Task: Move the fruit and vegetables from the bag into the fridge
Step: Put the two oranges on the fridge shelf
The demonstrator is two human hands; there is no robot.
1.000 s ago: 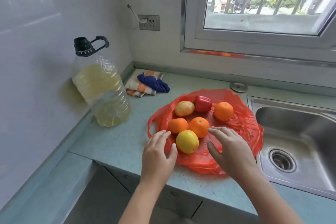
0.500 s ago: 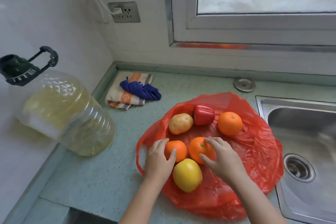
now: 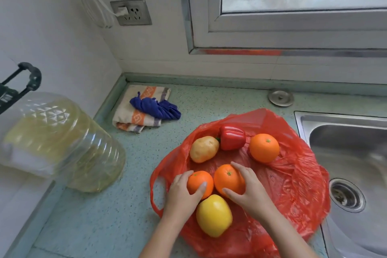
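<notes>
**Both hands now on oranges**

Closed in since a moment ago: left hand (image 3: pixel 181 196) cupping the smaller orange (image 3: pixel 199 182), right hand (image 3: pixel 249 190) wrapping the larger orange (image 3: pixel 227 179). Both resting on the open red bag (image 3: pixel 293 184); lifting likely next. No fridge in view; undersides of grips hidden.

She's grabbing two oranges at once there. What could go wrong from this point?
The left hand and right hand each wrap an orange that sits against the yellow fruit; lifting both may nudge it so it rolls. The red plastic bag lies spread right up to the sink, so loose fruit could roll in. Thin plastic might also cling and drag.
</notes>
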